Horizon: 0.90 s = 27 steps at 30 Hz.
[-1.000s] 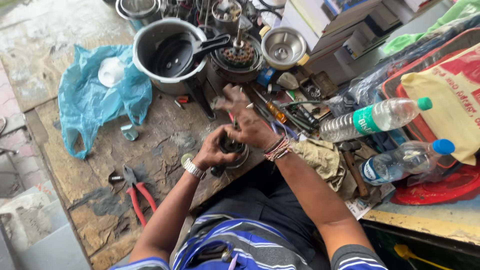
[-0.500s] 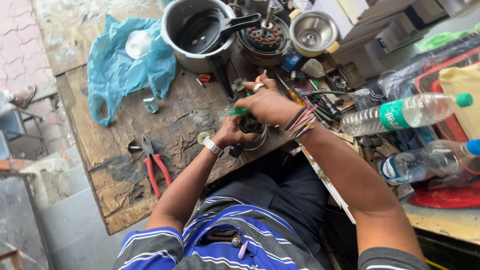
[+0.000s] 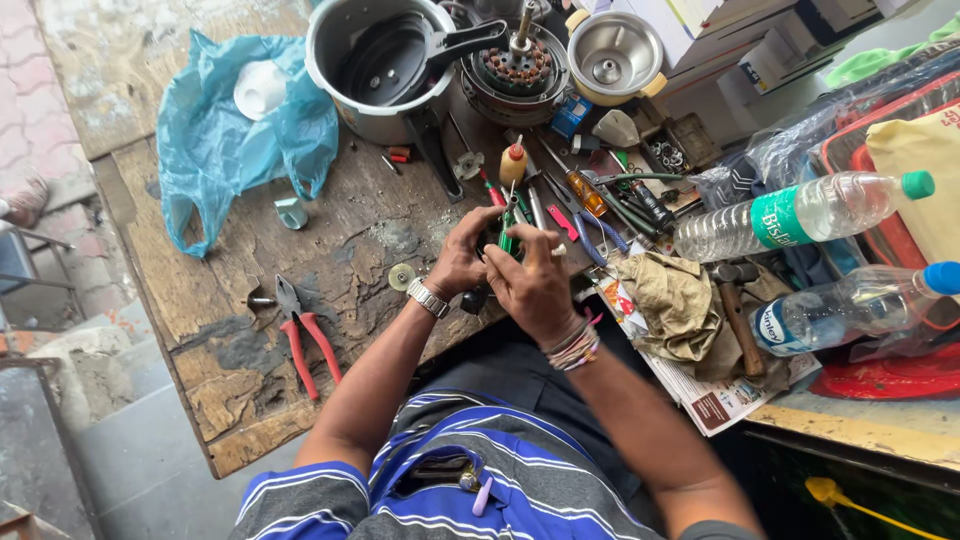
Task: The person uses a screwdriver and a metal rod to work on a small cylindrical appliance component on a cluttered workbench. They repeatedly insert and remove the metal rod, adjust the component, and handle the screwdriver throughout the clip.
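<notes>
My two hands meet over the near edge of the desk (image 3: 250, 250), close together, both wrapped around the same small work. My left hand (image 3: 462, 255), the one with the metal watch at the wrist, is closed on a small dark part (image 3: 476, 298); most of it is hidden in my palm, and only a rounded black end pokes out below my fingers, so I cannot tell its full shape. My right hand (image 3: 535, 285), with the thread bands at the wrist, is closed around a green-handled screwdriver (image 3: 508, 232), whose slim metal shaft stands up between my two hands and whose green grip shows through my fingers.

Just left of my hands a small round metal washer (image 3: 402, 277) lies flat on the worn wood. Further left, red-handled pliers (image 3: 305, 330) lie near the desk's edge. Beyond my hands sit an open steel pressure cooker (image 3: 385, 65) with its black-handled lid inside, and beside it a round motor winding (image 3: 515, 65). A blue plastic bag (image 3: 235, 135) lies crumpled at the far left. To my right are a tan rag (image 3: 680, 300) and two clear water bottles (image 3: 800, 215).
</notes>
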Each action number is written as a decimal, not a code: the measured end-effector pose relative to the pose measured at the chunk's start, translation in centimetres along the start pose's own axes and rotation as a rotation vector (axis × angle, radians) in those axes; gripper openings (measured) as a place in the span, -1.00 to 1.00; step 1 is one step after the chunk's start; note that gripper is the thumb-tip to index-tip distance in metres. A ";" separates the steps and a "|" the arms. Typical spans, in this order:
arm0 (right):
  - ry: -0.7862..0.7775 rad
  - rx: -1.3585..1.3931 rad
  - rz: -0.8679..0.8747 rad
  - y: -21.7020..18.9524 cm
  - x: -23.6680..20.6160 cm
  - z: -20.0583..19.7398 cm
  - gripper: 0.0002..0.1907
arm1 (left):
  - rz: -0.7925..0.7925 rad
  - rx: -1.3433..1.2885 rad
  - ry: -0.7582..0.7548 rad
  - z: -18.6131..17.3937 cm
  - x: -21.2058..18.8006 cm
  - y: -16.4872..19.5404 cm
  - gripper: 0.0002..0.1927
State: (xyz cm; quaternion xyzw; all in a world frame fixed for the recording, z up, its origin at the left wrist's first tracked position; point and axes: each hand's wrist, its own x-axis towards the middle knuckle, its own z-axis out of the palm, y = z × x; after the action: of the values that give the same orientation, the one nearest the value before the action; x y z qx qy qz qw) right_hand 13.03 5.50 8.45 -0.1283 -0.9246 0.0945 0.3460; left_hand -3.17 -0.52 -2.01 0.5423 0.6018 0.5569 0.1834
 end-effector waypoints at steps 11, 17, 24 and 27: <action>0.408 1.279 0.881 6.0 -2.2 2.5 -0.75 | 0.005 -0.014 0.021 0.0 0.0 1.1 -0.16; -0.226 1.319 1.064 11.9 6.9 3.2 -0.75 | 0.017 0.043 0.010 -0.1 -0.1 1.3 -0.13; -0.716 -0.229 -0.078 4.1 13.8 5.6 -0.73 | -0.087 -0.124 -0.023 0.9 -1.2 -3.1 -0.21; -0.430 -0.384 -0.423 0.0 9.1 4.0 -0.73 | 0.005 0.022 -0.054 1.6 -1.5 -4.7 -0.27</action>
State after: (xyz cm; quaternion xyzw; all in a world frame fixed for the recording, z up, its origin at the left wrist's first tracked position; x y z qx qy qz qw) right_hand 3.76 7.93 11.07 0.0263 -0.9833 -0.1297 0.1249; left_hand -3.40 -0.01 -7.15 0.5606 0.6012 0.5361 0.1921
